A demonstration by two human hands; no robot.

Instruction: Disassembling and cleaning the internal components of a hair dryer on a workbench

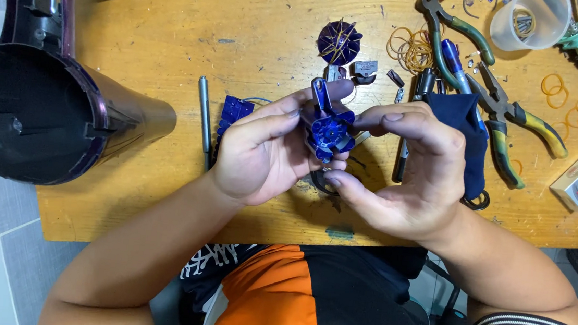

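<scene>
Blue motor part (329, 128) held above the table (176, 30), pinched between left hand (262, 153) and right hand (408, 172), fingers pressed onto it. Could slip and drop among pliers (512, 118) and rubber bands (415, 48) if the pinch slackens.

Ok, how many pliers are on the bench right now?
2. One pair of pliers lies at the top right beside the plastic cup; the other pair lies right of the right hand. More may be hidden under the hands.
</scene>
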